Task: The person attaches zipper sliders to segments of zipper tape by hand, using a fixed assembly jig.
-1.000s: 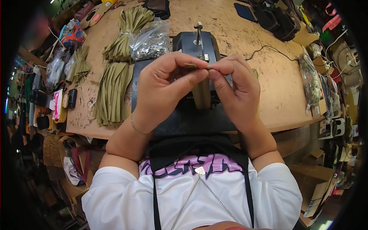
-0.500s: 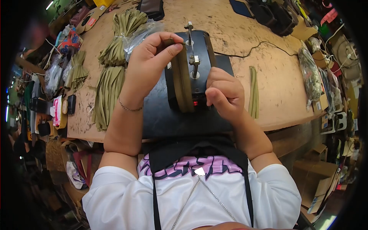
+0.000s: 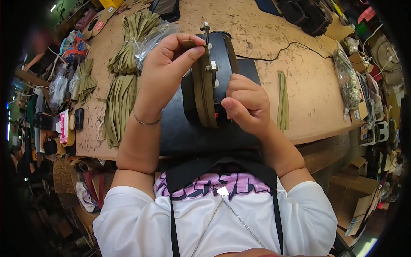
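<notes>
Bright even overhead light, soft shadows, strong fisheye bending, dark vignetted corners, blurred dim edges, sharp centre

A crowded workshop around a worn wooden bench [image 3: 274,43].
The bench top is pale brown, scuffed and speckled with dark marks. Cardboard boxes [image 3: 349,205] stand below its right edge, heaped clutter [image 3: 38,124] crowds the dim left side, and a strip light [image 3: 53,7] glows far back.

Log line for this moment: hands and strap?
left hand: pinching olive strap end | right hand: closed, beside strap on black machine
</notes>
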`<state>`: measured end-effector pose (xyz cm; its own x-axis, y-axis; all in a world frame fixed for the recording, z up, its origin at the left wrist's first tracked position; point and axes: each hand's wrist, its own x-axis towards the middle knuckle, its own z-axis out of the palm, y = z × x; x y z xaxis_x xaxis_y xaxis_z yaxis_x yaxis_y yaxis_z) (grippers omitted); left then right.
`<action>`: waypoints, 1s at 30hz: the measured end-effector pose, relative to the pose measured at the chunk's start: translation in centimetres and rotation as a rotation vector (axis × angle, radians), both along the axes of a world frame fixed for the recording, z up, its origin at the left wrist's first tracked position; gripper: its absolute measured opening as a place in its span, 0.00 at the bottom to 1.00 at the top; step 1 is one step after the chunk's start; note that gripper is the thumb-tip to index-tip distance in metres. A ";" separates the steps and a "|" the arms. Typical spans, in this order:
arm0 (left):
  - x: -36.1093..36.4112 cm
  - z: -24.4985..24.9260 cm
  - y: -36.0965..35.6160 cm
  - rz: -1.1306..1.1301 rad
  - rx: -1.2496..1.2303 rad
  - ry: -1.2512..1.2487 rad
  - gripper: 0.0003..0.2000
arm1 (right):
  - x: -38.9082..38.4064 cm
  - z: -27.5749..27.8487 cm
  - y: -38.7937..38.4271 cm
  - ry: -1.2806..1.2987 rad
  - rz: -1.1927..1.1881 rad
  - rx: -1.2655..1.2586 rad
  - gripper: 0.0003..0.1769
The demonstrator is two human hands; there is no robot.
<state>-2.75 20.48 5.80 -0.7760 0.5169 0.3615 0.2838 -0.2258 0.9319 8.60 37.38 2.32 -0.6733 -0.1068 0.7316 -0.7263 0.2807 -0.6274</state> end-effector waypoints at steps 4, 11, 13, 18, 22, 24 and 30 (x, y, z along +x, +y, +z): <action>1.3 1.1 -0.9 0.045 -0.031 0.050 0.06 | 0.9 0.8 0.2 -0.130 -0.004 -0.011 0.12; 6.2 1.2 -2.2 -0.014 0.006 0.177 0.07 | 1.2 2.7 -2.4 0.191 -0.286 -0.004 0.17; 6.5 0.8 -2.4 -0.023 0.017 0.218 0.07 | 1.6 2.4 -2.3 0.152 -0.249 -0.013 0.18; 7.3 1.4 -3.4 -0.081 -0.046 0.204 0.07 | 2.7 2.2 -2.9 0.007 -0.182 -0.144 0.15; 7.3 1.5 -3.4 -0.052 -0.019 0.326 0.07 | 3.5 3.5 -3.4 -0.197 -0.155 -0.218 0.09; 7.3 1.5 -3.6 -0.069 -0.018 0.314 0.08 | 3.4 3.6 -2.5 -0.214 -0.088 -0.127 0.07; 8.2 2.2 -4.0 -0.171 -0.017 0.099 0.10 | 4.2 3.9 -2.8 -0.359 -0.077 -0.280 0.07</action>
<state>5.48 16.43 8.03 -0.6370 0.6451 0.4221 0.3334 -0.2632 0.9053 12.84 34.61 6.18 -0.8877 0.1221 0.4439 -0.4326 0.1090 -0.8950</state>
